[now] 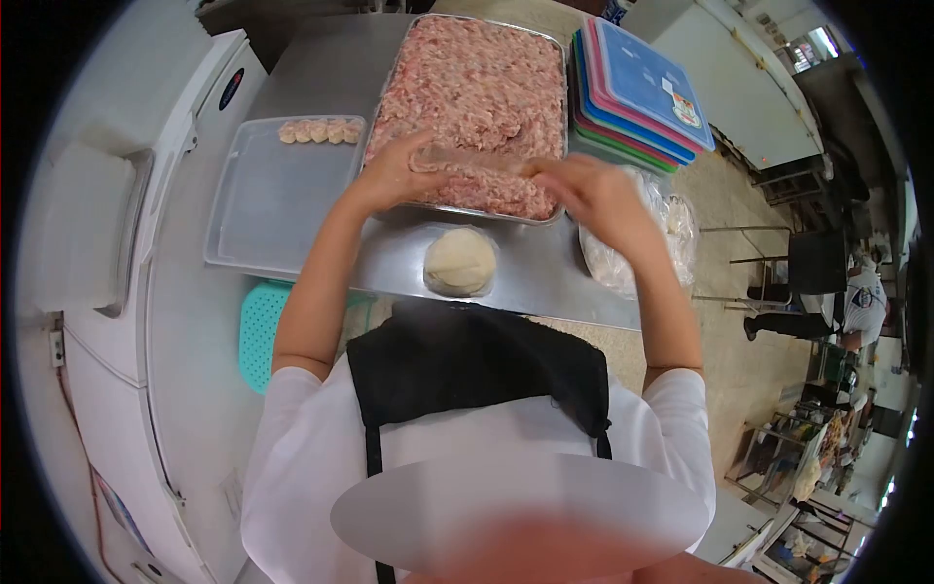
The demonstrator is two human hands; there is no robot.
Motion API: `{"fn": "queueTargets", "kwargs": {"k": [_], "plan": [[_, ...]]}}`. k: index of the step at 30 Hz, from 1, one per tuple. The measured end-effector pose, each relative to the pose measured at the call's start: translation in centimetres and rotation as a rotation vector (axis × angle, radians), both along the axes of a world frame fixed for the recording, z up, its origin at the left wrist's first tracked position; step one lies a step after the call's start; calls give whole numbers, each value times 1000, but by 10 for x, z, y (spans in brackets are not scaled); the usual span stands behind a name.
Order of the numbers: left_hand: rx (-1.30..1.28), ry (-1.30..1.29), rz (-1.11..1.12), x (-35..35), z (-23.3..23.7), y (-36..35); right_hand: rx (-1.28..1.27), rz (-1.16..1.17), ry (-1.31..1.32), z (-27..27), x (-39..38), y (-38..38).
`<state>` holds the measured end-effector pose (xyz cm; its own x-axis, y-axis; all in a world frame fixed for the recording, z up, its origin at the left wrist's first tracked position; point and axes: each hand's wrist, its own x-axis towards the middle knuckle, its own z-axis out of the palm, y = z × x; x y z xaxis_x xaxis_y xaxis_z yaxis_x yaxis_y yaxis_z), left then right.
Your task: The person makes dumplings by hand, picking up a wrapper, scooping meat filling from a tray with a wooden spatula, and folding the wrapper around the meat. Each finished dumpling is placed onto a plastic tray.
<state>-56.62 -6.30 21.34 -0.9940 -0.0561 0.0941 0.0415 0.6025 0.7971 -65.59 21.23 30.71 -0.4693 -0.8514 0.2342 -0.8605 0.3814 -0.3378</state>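
Observation:
A large metal tray of ground meat (467,88) lies on the steel table. My left hand (397,175) is over the tray's front left part, its fingers apart at the meat. My right hand (589,190) is at the tray's front right, fingers bent together at the meat's edge; what they hold, if anything, is too blurred to make out. Between the hands runs a furrow in the meat. In front of the tray a stack of pale round dough wrappers (460,261) sits on the table.
A translucent tray (282,209) with a row of several dumplings (319,130) lies at the left. Coloured lids (647,83) are stacked at the right, above plastic bags (678,224). A turquoise basket (260,336) is below the table's left edge. Another person (861,302) is far right.

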Motion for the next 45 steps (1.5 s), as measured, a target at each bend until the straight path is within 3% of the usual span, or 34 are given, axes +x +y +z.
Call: {"fn": "queueTargets", "kwargs": {"k": [3, 5, 10, 14, 17, 19, 24, 25, 28, 30, 34, 37, 41, 45], "plan": [[-53, 33, -22, 6, 1, -8, -25, 68, -29, -25, 0, -9], [-43, 0, 43, 13, 5, -6, 22, 30, 60, 3, -3, -10], [238, 122, -47, 18, 22, -11, -97, -59, -51, 40, 2, -8], [188, 172, -100, 19, 16, -26, -38, 63, -20, 13, 11, -34], [92, 136, 49, 25, 4, -37, -29, 91, -153, -20, 7, -49], [202, 13, 114, 29, -12, -59, 1, 27, -178, -14, 4, -46], [177, -2, 353, 59, -66, -167, -61, -184, -397, -42, 2, -24], [142, -66, 428, 63, -83, -195, -72, -237, -461, -48, 4, -19], [-375, 152, 610, 63, -134, -255, -108, -365, -578, -58, 8, -10], [-372, 177, 654, 51, -153, -283, -132, -428, -615, -59, 15, -13], [-358, -30, 800, 34, -114, -268, -144, -536, -664, -57, 26, -20], [-339, -159, 747, 19, -103, -269, -184, -567, -676, -64, 29, -23], [-311, -51, 674, 13, -114, -280, -208, -552, -685, -72, 33, -28], [-185, 37, 516, 14, -124, -294, -129, -415, -404, -81, 22, -18]]}}
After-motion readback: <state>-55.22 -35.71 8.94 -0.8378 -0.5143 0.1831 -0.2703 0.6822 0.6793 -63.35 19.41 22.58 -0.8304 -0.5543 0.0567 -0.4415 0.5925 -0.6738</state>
